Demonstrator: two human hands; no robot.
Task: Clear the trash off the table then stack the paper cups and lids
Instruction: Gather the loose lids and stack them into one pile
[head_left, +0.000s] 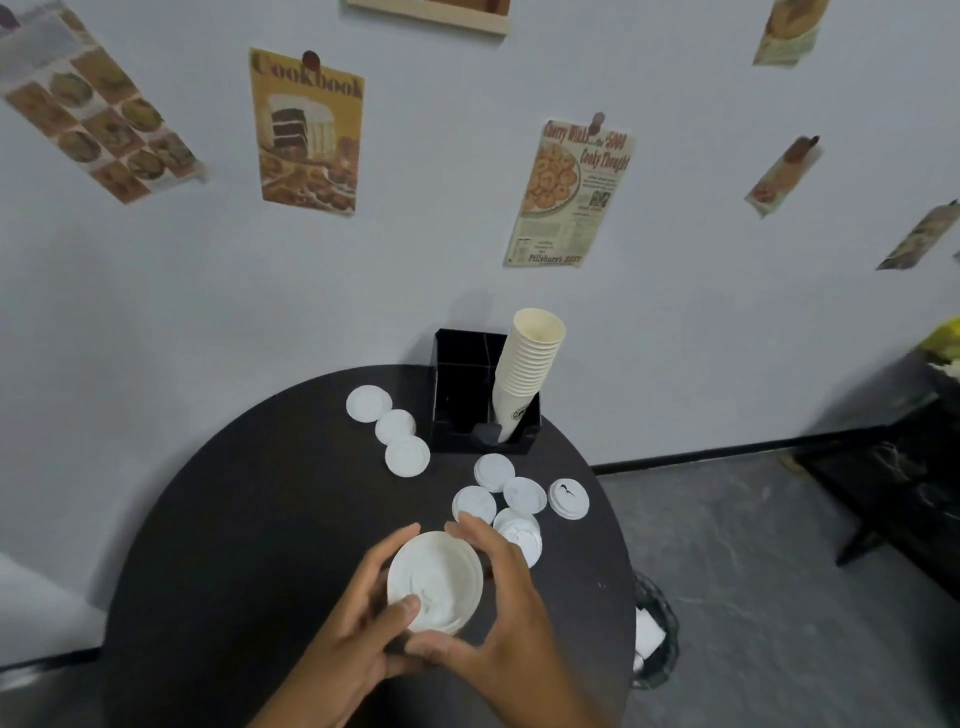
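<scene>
Over the near part of the round black table (249, 519), both hands hold a small stack of white lids (435, 579). My left hand (353, 629) grips its left side with the thumb on top. My right hand (504, 608) curls round its right side. Several loose white lids lie on the table: three in a row at the back left (396, 427) and a cluster just beyond my fingers (519, 496), one of them a short stack (569, 499). A tall, leaning stack of paper cups (527, 374) stands in the black organiser (462, 395).
A mesh waste bin (655, 631) with white paper inside stands on the floor by the table's right edge. A dark bench or low table (904, 478) is at the far right. Recipe posters hang on the wall behind.
</scene>
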